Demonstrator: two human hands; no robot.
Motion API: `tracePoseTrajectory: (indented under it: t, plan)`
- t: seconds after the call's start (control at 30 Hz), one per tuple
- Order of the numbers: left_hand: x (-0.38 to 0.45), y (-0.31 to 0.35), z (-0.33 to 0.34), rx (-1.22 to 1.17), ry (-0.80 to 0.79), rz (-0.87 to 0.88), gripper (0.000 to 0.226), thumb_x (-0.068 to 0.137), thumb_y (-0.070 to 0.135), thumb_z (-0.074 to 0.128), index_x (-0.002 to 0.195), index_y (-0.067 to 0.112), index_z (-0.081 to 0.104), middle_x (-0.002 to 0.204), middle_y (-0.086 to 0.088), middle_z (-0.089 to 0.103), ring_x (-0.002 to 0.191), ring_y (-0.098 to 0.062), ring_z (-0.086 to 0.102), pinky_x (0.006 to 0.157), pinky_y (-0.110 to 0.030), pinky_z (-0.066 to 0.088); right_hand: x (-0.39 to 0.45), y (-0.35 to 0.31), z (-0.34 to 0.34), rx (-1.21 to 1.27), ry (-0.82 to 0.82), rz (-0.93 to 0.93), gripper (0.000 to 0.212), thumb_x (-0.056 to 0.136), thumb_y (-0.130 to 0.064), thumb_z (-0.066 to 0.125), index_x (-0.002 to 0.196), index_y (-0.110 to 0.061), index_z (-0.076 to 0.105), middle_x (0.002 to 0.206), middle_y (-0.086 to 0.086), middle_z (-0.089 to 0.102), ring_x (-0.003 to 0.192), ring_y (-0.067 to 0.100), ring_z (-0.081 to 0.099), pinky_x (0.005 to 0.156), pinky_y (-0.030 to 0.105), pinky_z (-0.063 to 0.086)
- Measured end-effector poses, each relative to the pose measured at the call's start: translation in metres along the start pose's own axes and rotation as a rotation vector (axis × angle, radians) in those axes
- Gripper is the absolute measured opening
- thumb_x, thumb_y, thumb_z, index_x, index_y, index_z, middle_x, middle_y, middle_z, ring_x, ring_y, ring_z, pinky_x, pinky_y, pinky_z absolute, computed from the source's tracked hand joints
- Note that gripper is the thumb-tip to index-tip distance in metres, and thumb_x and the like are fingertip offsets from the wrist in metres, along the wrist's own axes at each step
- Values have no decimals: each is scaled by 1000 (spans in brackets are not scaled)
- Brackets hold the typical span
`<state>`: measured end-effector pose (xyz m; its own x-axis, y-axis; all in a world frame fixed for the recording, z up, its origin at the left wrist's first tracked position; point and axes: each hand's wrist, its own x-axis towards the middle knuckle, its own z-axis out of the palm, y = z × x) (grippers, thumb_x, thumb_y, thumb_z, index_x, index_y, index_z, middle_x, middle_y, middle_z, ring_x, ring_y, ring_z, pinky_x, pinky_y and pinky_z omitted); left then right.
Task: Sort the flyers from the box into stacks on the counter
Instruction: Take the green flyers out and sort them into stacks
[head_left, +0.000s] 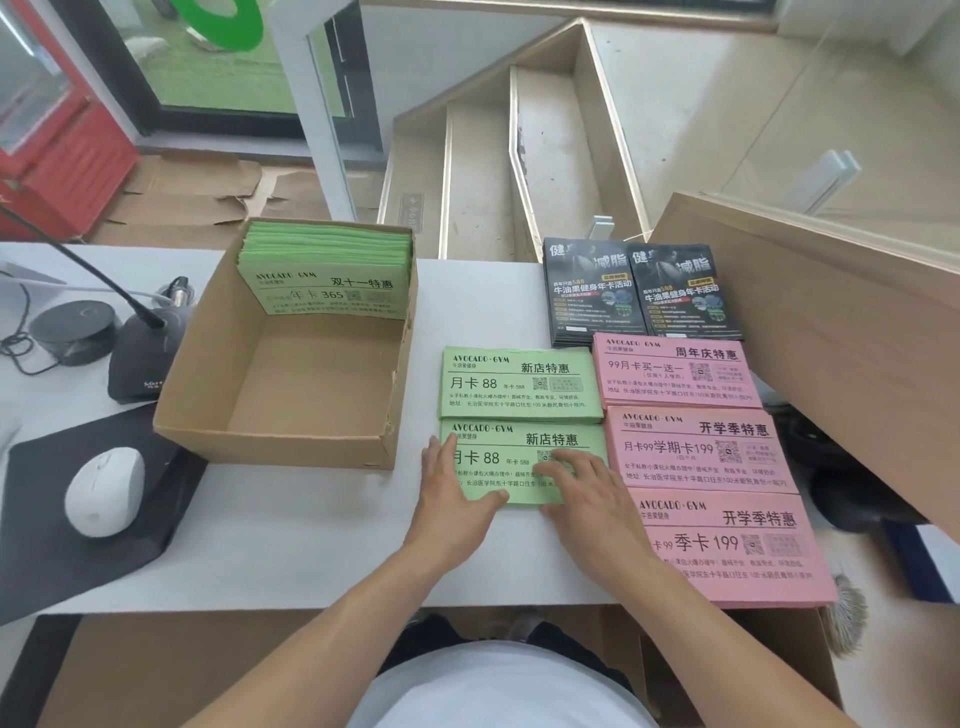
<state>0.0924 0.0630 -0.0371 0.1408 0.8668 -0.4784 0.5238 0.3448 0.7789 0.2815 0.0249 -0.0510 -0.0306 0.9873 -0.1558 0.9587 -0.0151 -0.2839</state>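
— Hands?
— Left hand (451, 486) and right hand (581, 486) lie flat, fingers extended, pressing the near green flyer stack (522, 449) on the counter (322, 540).
— Box (270, 436)?
— Left of the stack, green flyers (327, 273) inside.

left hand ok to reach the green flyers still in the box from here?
Probably yes. The left hand lies flat on the near green stack, just right of the box. The box is open-topped, and the flyers lean against its far wall with nothing over them.
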Motion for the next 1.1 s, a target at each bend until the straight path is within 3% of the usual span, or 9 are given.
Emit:
tracePoseTrajectory:
  t: [0.1,0.23,0.37,0.43,0.57,0.7,0.8,0.93,1.1]
  plan:
    - [-13,9,-10,5,14,88,88,92,33,71,160,31,15,168,17,0,153,1,-7,120,-23,6,2,-6,-11,13,-6,18,47,97,-37,61,141,-35,48,149,-11,40,140,13,32,118,31,22]
    - [-37,29,-44,-184,74,328,46,91,31,74,132,44,56,148,28,47,141,6,37,119,-25,29,26,-34,-33,198,193,-11,40,93,-31,69,133,-31,60,135,-11,55,126,13,48,108,34,40]
    - [-34,42,-100,-419,308,396,39,94,16,71,126,35,60,129,23,65,124,6,56,105,-23,43,78,-92,-50,428,372,-81,60,95,-24,68,150,-24,43,134,-7,57,125,11,48,107,31,40]
    - [-19,39,-127,-423,399,373,41,93,14,72,126,34,59,128,19,66,115,9,60,99,-18,46,110,-124,-56,428,353,-123,63,97,-27,65,154,-23,38,141,-5,53,128,12,44,110,31,37]
    - [27,22,-171,-323,450,242,47,88,18,76,126,36,54,130,17,62,123,-2,57,109,-32,44,171,-178,-62,211,225,-235,55,101,-32,55,154,-23,40,153,-2,45,138,19,38,116,34,27]
    - [75,15,-209,-329,328,48,60,88,23,77,141,26,48,141,5,57,120,-10,58,96,-27,42,221,-205,-55,-119,155,-263,61,99,-27,53,156,-23,32,160,1,35,144,24,31,117,36,20]
    - [105,12,-225,-258,222,-23,74,89,27,76,153,27,39,151,1,49,134,-16,49,107,-31,38,244,-209,-48,-256,105,-215,70,93,-20,56,157,-19,27,162,4,29,143,27,31,116,38,25]
    - [126,12,-231,-268,197,110,93,88,22,76,159,43,19,161,6,36,146,-14,38,119,-36,31,255,-214,-46,-339,134,-204,68,91,-15,53,155,-18,31,156,4,35,136,29,38,111,40,31]
    - [140,8,-226,-260,189,172,82,89,16,73,155,39,29,158,8,39,146,-10,35,120,-33,28,265,-215,-44,-332,193,-188,57,88,-15,57,144,-17,48,142,3,50,123,28,49,106,40,36]
